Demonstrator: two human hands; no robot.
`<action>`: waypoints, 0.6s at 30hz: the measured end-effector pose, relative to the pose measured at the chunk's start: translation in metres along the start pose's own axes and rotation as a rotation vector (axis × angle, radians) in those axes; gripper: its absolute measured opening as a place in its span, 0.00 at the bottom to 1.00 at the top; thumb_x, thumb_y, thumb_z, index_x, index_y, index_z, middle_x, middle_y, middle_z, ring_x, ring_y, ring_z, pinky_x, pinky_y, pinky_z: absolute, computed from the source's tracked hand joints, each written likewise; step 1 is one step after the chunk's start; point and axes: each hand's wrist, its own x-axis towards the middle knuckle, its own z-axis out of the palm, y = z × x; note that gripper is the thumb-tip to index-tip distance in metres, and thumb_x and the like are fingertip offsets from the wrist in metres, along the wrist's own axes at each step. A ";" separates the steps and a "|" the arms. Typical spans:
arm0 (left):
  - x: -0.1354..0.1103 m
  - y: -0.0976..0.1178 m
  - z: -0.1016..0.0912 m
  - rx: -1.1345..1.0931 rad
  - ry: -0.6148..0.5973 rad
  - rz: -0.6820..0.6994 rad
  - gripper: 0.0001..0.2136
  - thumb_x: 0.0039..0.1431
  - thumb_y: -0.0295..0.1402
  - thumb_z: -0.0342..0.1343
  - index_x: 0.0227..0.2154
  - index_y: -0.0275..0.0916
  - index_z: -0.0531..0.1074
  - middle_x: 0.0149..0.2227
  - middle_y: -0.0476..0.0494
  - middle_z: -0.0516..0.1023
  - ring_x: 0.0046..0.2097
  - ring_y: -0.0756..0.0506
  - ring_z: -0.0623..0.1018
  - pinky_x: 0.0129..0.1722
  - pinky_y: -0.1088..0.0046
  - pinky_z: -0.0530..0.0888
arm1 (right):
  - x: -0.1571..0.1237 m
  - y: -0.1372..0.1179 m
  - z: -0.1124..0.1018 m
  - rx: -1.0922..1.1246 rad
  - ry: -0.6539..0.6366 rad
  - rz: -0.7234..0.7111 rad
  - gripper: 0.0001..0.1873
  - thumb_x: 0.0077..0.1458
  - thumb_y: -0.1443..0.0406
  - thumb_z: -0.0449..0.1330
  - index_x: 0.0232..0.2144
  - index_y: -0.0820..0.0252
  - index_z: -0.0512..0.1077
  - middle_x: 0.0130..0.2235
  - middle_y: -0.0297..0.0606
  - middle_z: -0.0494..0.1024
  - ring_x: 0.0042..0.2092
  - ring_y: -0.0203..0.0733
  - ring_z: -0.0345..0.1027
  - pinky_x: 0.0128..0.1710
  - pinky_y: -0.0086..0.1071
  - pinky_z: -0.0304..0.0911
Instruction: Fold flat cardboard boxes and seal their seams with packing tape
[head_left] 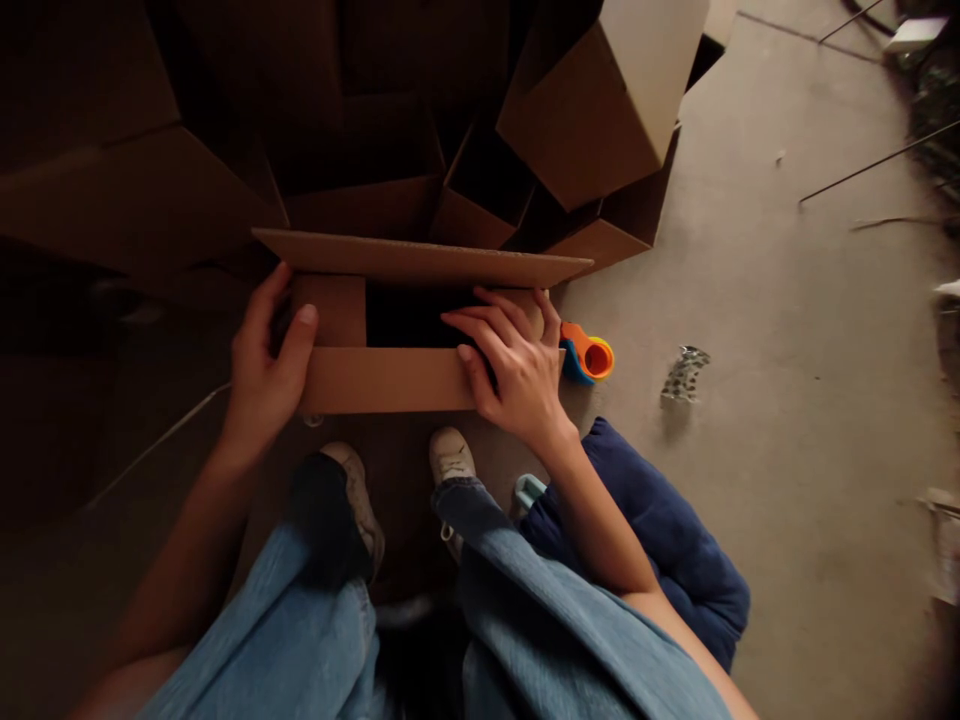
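A brown cardboard box (pixel 382 380) sits on the floor just past my knees, its dark opening (pixel 412 318) between raised flaps. The long far flap (pixel 420 258) stands tilted up. My left hand (pixel 268 358) grips the box's left side, thumb on top of the cardboard. My right hand (pixel 510 368) clasps the right end of the front flap, with its fingers reaching over the opening. The inside of the box is too dark to show any contents. A small orange, yellow and blue plastic item (pixel 587 355) lies on the floor beside my right hand.
Several brown cardboard boxes (pixel 592 110) are piled at the back, open and overlapping. A navy cushion (pixel 660 530) lies by my right leg. A crumpled patterned wrapper (pixel 684 374) rests on the concrete floor (pixel 780 300), with thin wires at the far right.
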 end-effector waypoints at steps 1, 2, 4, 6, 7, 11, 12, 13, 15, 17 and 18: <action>0.000 0.002 0.001 0.009 0.006 -0.003 0.29 0.64 0.51 0.56 0.64 0.42 0.66 0.62 0.39 0.73 0.61 0.42 0.73 0.63 0.57 0.69 | 0.002 0.001 0.000 0.007 -0.017 -0.007 0.21 0.70 0.61 0.46 0.58 0.51 0.71 0.55 0.39 0.76 0.64 0.52 0.59 0.68 0.56 0.37; -0.001 0.003 0.002 0.014 0.013 -0.004 0.29 0.64 0.50 0.57 0.63 0.41 0.66 0.62 0.38 0.73 0.61 0.42 0.74 0.62 0.57 0.70 | 0.004 0.002 -0.001 0.016 -0.028 -0.011 0.21 0.69 0.60 0.46 0.59 0.50 0.70 0.56 0.39 0.76 0.66 0.53 0.57 0.68 0.57 0.35; -0.001 0.004 0.003 0.012 0.026 0.009 0.28 0.64 0.49 0.57 0.62 0.40 0.66 0.61 0.38 0.73 0.59 0.42 0.74 0.61 0.57 0.70 | 0.006 0.002 -0.001 0.035 -0.039 -0.005 0.22 0.69 0.60 0.47 0.60 0.50 0.69 0.58 0.40 0.74 0.67 0.54 0.55 0.69 0.58 0.35; 0.000 0.002 0.005 -0.010 0.028 0.025 0.28 0.63 0.50 0.58 0.61 0.40 0.66 0.60 0.38 0.73 0.59 0.42 0.74 0.62 0.57 0.70 | 0.008 0.003 0.000 0.052 -0.049 0.008 0.22 0.69 0.59 0.47 0.61 0.51 0.69 0.59 0.40 0.74 0.66 0.53 0.55 0.69 0.56 0.38; 0.000 0.001 0.005 -0.029 0.022 0.028 0.29 0.63 0.51 0.58 0.61 0.40 0.65 0.60 0.37 0.72 0.60 0.42 0.74 0.62 0.57 0.70 | 0.008 0.003 0.001 0.058 -0.056 0.013 0.22 0.69 0.59 0.48 0.61 0.51 0.68 0.60 0.40 0.74 0.66 0.53 0.55 0.69 0.55 0.39; -0.001 -0.005 0.001 -0.148 -0.107 0.002 0.40 0.52 0.50 0.68 0.64 0.42 0.59 0.65 0.35 0.66 0.64 0.39 0.68 0.62 0.56 0.69 | 0.006 0.005 0.004 0.062 -0.086 0.011 0.22 0.70 0.60 0.47 0.62 0.50 0.68 0.59 0.40 0.74 0.66 0.52 0.55 0.69 0.56 0.37; -0.001 -0.006 0.000 -0.183 -0.142 -0.008 0.43 0.49 0.49 0.71 0.65 0.43 0.58 0.66 0.36 0.65 0.65 0.38 0.67 0.62 0.56 0.69 | 0.006 0.005 0.004 0.063 -0.089 0.007 0.22 0.70 0.60 0.47 0.62 0.50 0.68 0.59 0.39 0.74 0.67 0.51 0.55 0.70 0.56 0.36; -0.002 -0.007 -0.001 -0.214 -0.165 -0.019 0.45 0.46 0.48 0.72 0.65 0.44 0.58 0.66 0.36 0.64 0.65 0.37 0.67 0.62 0.56 0.69 | 0.005 0.005 0.004 0.065 -0.086 0.003 0.22 0.70 0.60 0.47 0.62 0.51 0.68 0.59 0.39 0.74 0.67 0.50 0.54 0.70 0.55 0.36; -0.003 -0.006 0.000 -0.258 -0.161 -0.034 0.45 0.45 0.45 0.74 0.64 0.45 0.58 0.67 0.37 0.63 0.66 0.37 0.66 0.64 0.56 0.67 | 0.005 0.005 0.005 0.078 -0.066 0.007 0.22 0.70 0.59 0.48 0.61 0.52 0.68 0.60 0.39 0.74 0.67 0.49 0.54 0.70 0.53 0.36; -0.004 -0.005 0.003 -0.279 -0.129 -0.051 0.45 0.45 0.43 0.74 0.64 0.46 0.58 0.68 0.38 0.63 0.67 0.38 0.64 0.65 0.56 0.66 | 0.004 0.006 0.006 0.096 -0.036 0.022 0.22 0.69 0.59 0.50 0.61 0.54 0.68 0.59 0.40 0.74 0.66 0.49 0.56 0.70 0.52 0.38; -0.004 -0.005 0.004 -0.283 -0.110 -0.067 0.45 0.44 0.42 0.75 0.64 0.46 0.59 0.68 0.39 0.62 0.67 0.38 0.64 0.65 0.56 0.65 | 0.004 0.006 0.007 0.105 -0.019 0.030 0.23 0.68 0.58 0.51 0.62 0.55 0.67 0.59 0.41 0.74 0.66 0.50 0.57 0.70 0.52 0.40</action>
